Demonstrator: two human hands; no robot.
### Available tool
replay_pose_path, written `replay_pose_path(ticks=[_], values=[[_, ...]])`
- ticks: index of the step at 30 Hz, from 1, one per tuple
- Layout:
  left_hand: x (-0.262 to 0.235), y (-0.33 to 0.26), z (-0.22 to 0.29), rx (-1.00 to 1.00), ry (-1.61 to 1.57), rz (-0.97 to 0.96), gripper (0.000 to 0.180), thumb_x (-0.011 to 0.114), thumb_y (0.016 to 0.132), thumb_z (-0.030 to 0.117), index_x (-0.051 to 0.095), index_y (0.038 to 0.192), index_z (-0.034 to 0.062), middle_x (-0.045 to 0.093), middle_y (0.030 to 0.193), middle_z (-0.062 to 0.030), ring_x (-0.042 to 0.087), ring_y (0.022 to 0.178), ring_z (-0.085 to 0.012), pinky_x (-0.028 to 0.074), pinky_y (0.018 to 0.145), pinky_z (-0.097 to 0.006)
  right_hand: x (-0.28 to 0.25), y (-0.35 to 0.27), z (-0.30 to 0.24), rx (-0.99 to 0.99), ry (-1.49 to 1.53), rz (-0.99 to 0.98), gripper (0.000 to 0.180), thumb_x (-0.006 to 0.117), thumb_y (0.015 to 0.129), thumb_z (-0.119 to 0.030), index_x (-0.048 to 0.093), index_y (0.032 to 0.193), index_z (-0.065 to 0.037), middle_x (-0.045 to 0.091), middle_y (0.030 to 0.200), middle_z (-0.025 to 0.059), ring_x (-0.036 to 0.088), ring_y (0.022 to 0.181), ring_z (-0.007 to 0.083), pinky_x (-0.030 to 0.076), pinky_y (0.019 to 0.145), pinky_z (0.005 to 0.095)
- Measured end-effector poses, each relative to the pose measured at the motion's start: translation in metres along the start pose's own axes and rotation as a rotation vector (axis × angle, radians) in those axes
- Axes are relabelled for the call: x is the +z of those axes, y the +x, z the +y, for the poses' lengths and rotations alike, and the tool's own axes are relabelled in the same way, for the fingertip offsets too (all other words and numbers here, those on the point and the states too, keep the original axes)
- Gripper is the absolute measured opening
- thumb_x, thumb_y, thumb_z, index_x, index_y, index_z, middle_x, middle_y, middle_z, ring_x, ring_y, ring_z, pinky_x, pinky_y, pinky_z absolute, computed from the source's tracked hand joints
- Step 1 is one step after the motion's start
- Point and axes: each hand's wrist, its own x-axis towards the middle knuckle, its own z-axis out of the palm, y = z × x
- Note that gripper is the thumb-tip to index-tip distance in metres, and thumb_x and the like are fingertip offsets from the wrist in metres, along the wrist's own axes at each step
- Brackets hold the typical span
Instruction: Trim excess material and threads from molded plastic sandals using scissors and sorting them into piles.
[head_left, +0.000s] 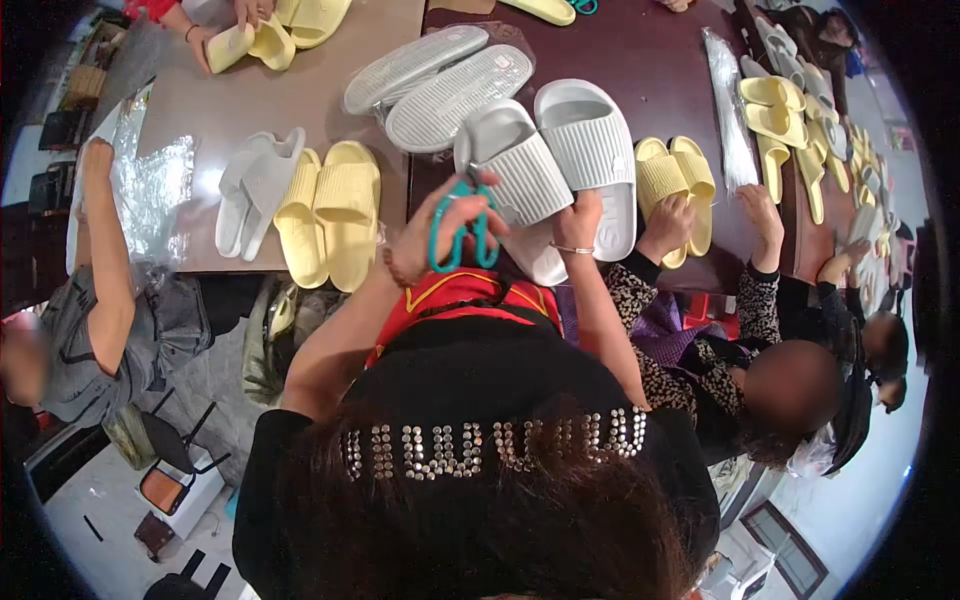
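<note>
1. The left hand (440, 225) is closed around teal scissors (462, 235), held at the near edge of the table (250, 95).
2. The right hand (578, 222) grips a grey slipper (520, 175) lying mid-table.
3. The step in hand appears to be trimming; the blades are hidden.
4. The next move calls for steadying the slipper.

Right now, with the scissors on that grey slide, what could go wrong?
1. The left hand works teal scissors at the grey slide while the right hand steadies it close by; a slip might nick fingers or cut the strap.
2. A neighbour's hand on the yellow slides sits right beside the pair; elbows could bump mid-cut.
3. The slide's heel overhangs the table edge and may tip off.
</note>
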Motion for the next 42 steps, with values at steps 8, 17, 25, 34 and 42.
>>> replay_pose_path(ticks=[8, 17, 25, 34, 42], values=[[0.046, 0.032, -0.014, -0.05, -0.38, -0.143, 0.035, 0.044, 0.083, 0.024, 0.038, 0.113, 0.0055, 0.054, 0.083, -0.0073, 0.055, 0.07, -0.0134, 0.047, 0.061, -0.027, 0.001, -0.012, -0.014, 0.391, 0.68, -0.01, 0.032, 0.041, 0.08, -0.022, 0.053, 0.093, 0.005, 0.055, 0.092, 0.0153, 0.053, 0.077, 0.0244, 0.041, 0.066, 0.0343], [0.047, 0.043, -0.023, -0.022, -0.227, -0.079, 0.036, 0.044, 0.084, 0.026, 0.04, 0.111, 0.0021, 0.057, 0.067, -0.0122, 0.056, 0.054, -0.0191, 0.045, 0.048, -0.028, 0.001, -0.019, -0.024, 0.171, 0.422, 0.121, 0.029, 0.05, 0.072, -0.015, 0.056, 0.095, 0.002, 0.057, 0.091, 0.0146, 0.054, 0.079, 0.0303, 0.043, 0.069, 0.0355], [0.035, 0.033, -0.015, 0.001, -0.184, 0.067, 0.033, 0.047, 0.083, 0.024, 0.041, 0.109, 0.0029, 0.053, 0.061, -0.0094, 0.051, 0.048, -0.0158, 0.043, 0.046, -0.027, 0.007, -0.015, -0.012, 0.23, 0.013, -0.069, 0.029, 0.052, 0.066, -0.007, 0.057, 0.094, 0.001, 0.052, 0.096, 0.0251, 0.049, 0.088, 0.04, 0.041, 0.076, 0.0385], [-0.012, 0.012, -0.043, 0.061, -0.243, 0.354, 0.035, 0.05, 0.081, 0.02, 0.042, 0.11, 0.0037, 0.057, 0.068, -0.0092, 0.054, 0.054, -0.0134, 0.046, 0.05, -0.026, 0.0, 0.067, 0.025, 0.597, 0.611, 0.273, 0.032, 0.036, 0.07, 0.001, 0.051, 0.099, 0.001, 0.053, 0.068, 0.0064, 0.048, 0.053, 0.0144, 0.038, 0.047, 0.0254], [-0.034, -0.004, -0.085, 0.004, -0.318, 0.558, 0.034, 0.052, 0.079, 0.017, 0.043, 0.109, 0.0048, 0.056, 0.068, -0.0104, 0.054, 0.055, -0.0161, 0.045, 0.048, -0.027, -0.009, 0.176, 0.091, 0.361, 0.449, 0.299, 0.013, 0.041, 0.07, 0.0, 0.05, 0.079, 0.002, 0.047, 0.06, 0.0062, 0.046, 0.054, 0.0174, 0.037, 0.048, 0.0311]])
